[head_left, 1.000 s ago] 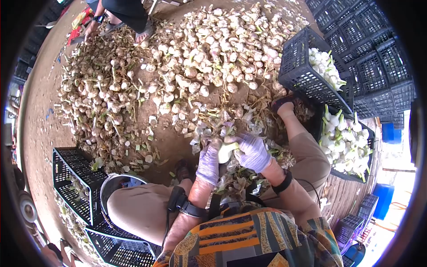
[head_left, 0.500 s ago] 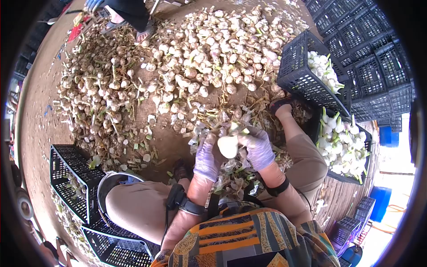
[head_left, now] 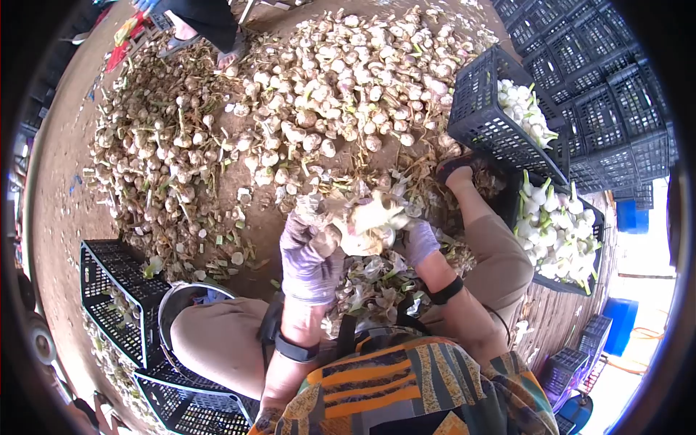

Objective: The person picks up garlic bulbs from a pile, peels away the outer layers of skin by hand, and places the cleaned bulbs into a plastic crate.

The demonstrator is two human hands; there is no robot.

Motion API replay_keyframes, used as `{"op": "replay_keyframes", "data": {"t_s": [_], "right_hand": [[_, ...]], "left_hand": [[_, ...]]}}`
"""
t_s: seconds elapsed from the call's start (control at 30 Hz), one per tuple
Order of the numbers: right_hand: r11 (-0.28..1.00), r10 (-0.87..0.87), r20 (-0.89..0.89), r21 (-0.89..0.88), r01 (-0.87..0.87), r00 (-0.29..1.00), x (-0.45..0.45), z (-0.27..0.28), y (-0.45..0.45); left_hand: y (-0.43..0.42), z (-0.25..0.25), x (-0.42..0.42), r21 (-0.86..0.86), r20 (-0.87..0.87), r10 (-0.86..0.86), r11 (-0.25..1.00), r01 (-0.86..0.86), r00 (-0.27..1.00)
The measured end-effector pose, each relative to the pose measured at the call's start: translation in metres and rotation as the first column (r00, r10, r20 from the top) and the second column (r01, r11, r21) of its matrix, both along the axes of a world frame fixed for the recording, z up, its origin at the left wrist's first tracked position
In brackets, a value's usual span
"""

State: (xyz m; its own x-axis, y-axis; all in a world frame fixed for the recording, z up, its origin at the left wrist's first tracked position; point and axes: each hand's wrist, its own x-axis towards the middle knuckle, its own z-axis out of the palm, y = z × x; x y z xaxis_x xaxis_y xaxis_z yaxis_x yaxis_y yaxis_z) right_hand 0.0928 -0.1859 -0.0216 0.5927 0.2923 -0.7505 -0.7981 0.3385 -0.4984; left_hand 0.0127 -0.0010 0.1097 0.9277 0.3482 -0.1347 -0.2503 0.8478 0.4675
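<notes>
Between my two gloved hands is a garlic bulb [head_left: 366, 226] with pale, papery skin hanging loose around it, somewhat smeared by motion. My left hand [head_left: 312, 250] is closed at the bulb's left side, its fingers curled against it. On the right, my right hand [head_left: 420, 241] grips the other side, with its fingertips partly hidden behind the bulb and skin. Loose garlic skins [head_left: 370, 283] lie heaped below my hands, between my legs.
Ahead spreads a large heap of unpeeled garlic [head_left: 348, 80]. Two black crates, an upper one [head_left: 471, 109] and a lower one [head_left: 558, 279], hold white garlic on my right, near stacked crates [head_left: 602, 94]. A bucket [head_left: 168, 312] and crates [head_left: 109, 290] stand left. Another person's foot [head_left: 230, 56] shows beyond.
My left hand has moved left and turned, showing more of its back. The smooth white bulb seen before is now a bulb with loose skin spread out, raised slightly.
</notes>
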Motion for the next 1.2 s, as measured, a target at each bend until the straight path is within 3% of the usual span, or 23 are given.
{"op": "replay_keyframes", "data": {"t_s": [0.07,0.1,0.13,0.17,0.2,0.23,0.27,0.3,0.33,0.4,0.47,0.53,0.57,0.6,0.67,0.73,0.77,0.83,1.03,1.07,1.1,1.13,1.2], "right_hand": [[0.981,0.191,0.319,-0.094,-0.170,0.928,0.000,-0.004,-0.004],[0.988,-0.029,0.134,0.152,0.008,0.991,0.004,0.008,0.000],[0.909,-0.203,-0.099,0.351,0.226,0.974,0.008,0.037,0.012],[0.999,-0.048,0.130,0.002,0.048,0.990,0.015,0.036,0.001],[0.990,-0.106,0.068,-0.085,0.112,0.992,0.016,0.032,-0.003],[0.988,-0.090,0.112,-0.113,0.103,0.990,0.016,0.047,-0.001],[0.986,-0.068,0.152,-0.141,0.090,0.986,0.014,0.059,0.001],[0.987,-0.062,0.146,-0.141,0.082,0.987,0.011,0.060,0.000],[0.989,0.016,0.267,-0.146,0.024,0.964,0.008,0.062,-0.001],[0.988,0.092,0.386,-0.149,-0.036,0.918,0.004,0.067,0.003],[0.937,0.254,0.553,-0.344,-0.060,0.793,-0.003,0.081,0.012],[0.951,0.232,0.658,-0.307,-0.026,0.716,-0.010,0.088,0.020],[0.914,0.330,0.738,-0.405,-0.005,0.589,-0.011,0.090,0.021],[0.869,0.429,0.785,-0.494,0.034,0.447,-0.012,0.090,0.020],[0.828,0.495,0.770,-0.559,0.051,0.402,-0.013,0.076,0.010],[0.765,0.611,0.756,-0.640,0.069,0.233,-0.013,0.074,0.007],[0.765,0.612,0.755,-0.641,0.067,0.234,-0.016,0.074,0.006],[0.817,0.524,0.731,-0.576,-0.016,0.437,-0.020,0.079,0.006],[0.852,0.466,0.754,-0.524,-0.004,0.462,-0.024,0.090,0.006],[0.852,0.465,0.754,-0.524,-0.003,0.463,-0.024,0.097,0.006],[0.931,0.270,0.686,-0.366,-0.001,0.676,-0.023,0.108,0.003],[0.978,0.076,0.540,-0.205,0.043,0.838,-0.020,0.115,-0.001],[0.962,0.129,0.587,-0.269,0.042,0.799,-0.006,0.115,-0.011]], "left_hand": [[0.012,-0.032,-0.001,0.412,0.089,-0.172,0.903,0.121,0.981],[0.014,-0.040,-0.011,0.721,-0.304,-0.298,0.549,0.423,0.905],[0.010,-0.023,-0.007,0.813,-0.455,-0.428,0.159,0.560,0.781],[-0.002,-0.043,-0.013,0.861,-0.508,-0.306,-0.206,0.464,0.806],[-0.014,-0.065,-0.020,0.762,-0.507,-0.173,-0.548,0.345,0.844],[-0.017,-0.064,-0.014,0.765,-0.505,-0.175,-0.545,0.344,0.845],[-0.017,-0.062,-0.006,0.771,-0.636,-0.145,-0.137,0.621,0.758],[-0.017,-0.061,-0.002,0.581,-0.744,-0.181,0.298,0.757,0.643],[-0.016,-0.058,-0.001,0.538,-0.634,-0.268,0.522,0.662,0.726],[-0.021,-0.045,0.001,0.393,-0.574,-0.263,0.742,0.543,0.775],[-0.021,-0.051,0.001,0.507,-0.566,-0.190,0.687,0.521,0.802],[-0.021,-0.049,0.004,0.461,-0.697,-0.189,0.621,0.634,0.692],[-0.017,-0.042,0.005,0.393,-0.728,-0.251,0.608,0.689,0.638],[-0.017,-0.043,0.005,0.392,-0.727,-0.254,0.609,0.690,0.638],[-0.019,-0.048,0.003,0.367,-0.673,-0.257,0.698,0.615,0.693],[-0.023,-0.066,0.001,0.446,-0.606,-0.195,0.720,0.532,0.771],[-0.020,-0.064,0.001,0.431,-0.648,-0.237,0.670,0.604,0.724],[-0.021,-0.066,0.000,0.410,-0.688,-0.274,0.618,0.671,0.672],[-0.029,-0.086,0.000,0.596,-0.674,-0.135,0.481,0.643,0.726],[-0.027,-0.092,-0.001,0.725,-0.628,-0.014,0.353,0.591,0.778],[-0.024,-0.098,-0.002,0.823,-0.555,0.096,0.205,0.529,0.826],[-0.017,-0.103,-0.005,0.700,-0.713,0.079,0.139,0.700,0.697],[-0.024,-0.106,-0.012,0.696,-0.714,0.088,-0.010,0.718,0.694]]}}
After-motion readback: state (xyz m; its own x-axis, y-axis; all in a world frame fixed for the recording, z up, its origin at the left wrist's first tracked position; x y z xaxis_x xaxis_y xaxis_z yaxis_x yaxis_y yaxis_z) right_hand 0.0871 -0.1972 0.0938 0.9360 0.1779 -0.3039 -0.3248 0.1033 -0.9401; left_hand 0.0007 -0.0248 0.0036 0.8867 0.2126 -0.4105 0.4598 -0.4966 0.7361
